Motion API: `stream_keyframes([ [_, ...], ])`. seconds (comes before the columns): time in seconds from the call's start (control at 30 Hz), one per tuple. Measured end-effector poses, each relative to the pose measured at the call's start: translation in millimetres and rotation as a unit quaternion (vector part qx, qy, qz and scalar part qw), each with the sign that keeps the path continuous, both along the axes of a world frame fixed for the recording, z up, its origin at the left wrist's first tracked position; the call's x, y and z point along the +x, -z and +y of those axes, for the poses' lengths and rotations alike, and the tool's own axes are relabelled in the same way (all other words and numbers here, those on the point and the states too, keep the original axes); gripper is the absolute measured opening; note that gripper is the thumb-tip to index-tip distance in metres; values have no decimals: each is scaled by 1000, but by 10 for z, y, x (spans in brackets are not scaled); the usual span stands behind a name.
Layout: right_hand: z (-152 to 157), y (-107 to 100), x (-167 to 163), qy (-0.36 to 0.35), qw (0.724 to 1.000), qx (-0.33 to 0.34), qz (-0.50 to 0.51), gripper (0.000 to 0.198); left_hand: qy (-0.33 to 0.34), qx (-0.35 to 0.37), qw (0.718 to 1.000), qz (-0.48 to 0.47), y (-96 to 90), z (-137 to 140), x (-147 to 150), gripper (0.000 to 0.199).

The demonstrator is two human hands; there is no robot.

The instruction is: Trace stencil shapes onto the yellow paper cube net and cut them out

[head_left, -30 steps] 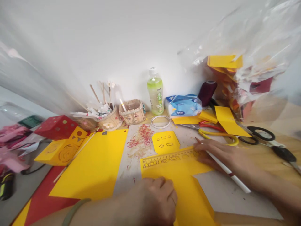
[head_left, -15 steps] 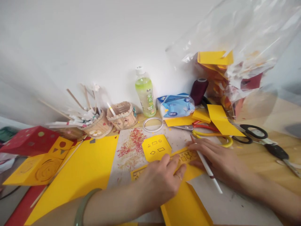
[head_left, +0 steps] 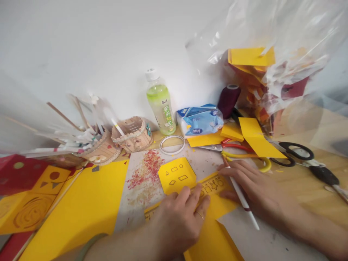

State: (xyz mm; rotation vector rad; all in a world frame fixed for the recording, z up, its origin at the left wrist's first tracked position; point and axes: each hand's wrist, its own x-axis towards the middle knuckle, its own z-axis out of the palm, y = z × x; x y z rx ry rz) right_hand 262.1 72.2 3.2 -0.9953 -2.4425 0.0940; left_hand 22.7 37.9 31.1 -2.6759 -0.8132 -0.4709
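Note:
My left hand (head_left: 178, 217) lies at the centre with its fingers pressed down on a clear stencil ruler (head_left: 213, 185) with cut-out shapes. The ruler lies slantwise over yellow card (head_left: 212, 232), part of it hidden beneath my hand. Above it is a small yellow card piece (head_left: 177, 175) with cut corners and drawn shapes: a triangle, rectangles, a circle and a diamond. My right hand (head_left: 251, 186) rests by the ruler's right end, holding a slim white marker (head_left: 240, 192) with a dark red band between its fingers. Its tip points up and away from me.
At the back stand two wooden baskets (head_left: 132, 139), a green drink bottle (head_left: 160, 105), a tissue pack (head_left: 201, 121) and a thread cone (head_left: 228, 101). A tape roll (head_left: 172, 152) lies before the bottle. Scissors (head_left: 296, 149) lie right; a large yellow sheet (head_left: 78, 206) left.
The view has shifted slightly, so the left-hand things sit further left. Both hands keep their places on the ruler, and the marker stays in my right hand.

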Motion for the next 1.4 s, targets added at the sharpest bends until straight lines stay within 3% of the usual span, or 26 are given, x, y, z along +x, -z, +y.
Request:
stream_keyframes([
  [0.27, -5, -8, 8, 7, 1000, -16, -5, 27, -3, -2, 1000, -12, 26, -1, 12, 35],
  [0.57, -14, 0, 0, 30, 997, -48, 54, 28, -20, -42, 999, 5, -9, 11, 11, 32],
  [0.73, -17, -261, 66, 69, 976, -133, 158, 23, -17, -61, 998, 12, -6, 9, 3, 31],
  [0.83, -18, -492, 44, 126, 956, -158, 212, 32, -12, -57, 998, 10, 1, 3, -3, 31],
  [0.93, 2, -611, -88, 135, 933, -236, 235, 34, -12, -58, 998, 19, 1, -4, -7, 30],
  [1.1, 77, -470, -313, 76, 906, -343, 235, 21, -19, -53, 998, 23, -3, -13, -4, 29],
  [1.23, 96, -307, -358, 78, 912, -351, 196, 25, -21, -55, 998, 24, -4, -9, 1, 28],
  [1.4, 47, -297, -379, 82, 920, -349, 159, 27, -26, -55, 998, 26, 2, -2, -3, 27],
])
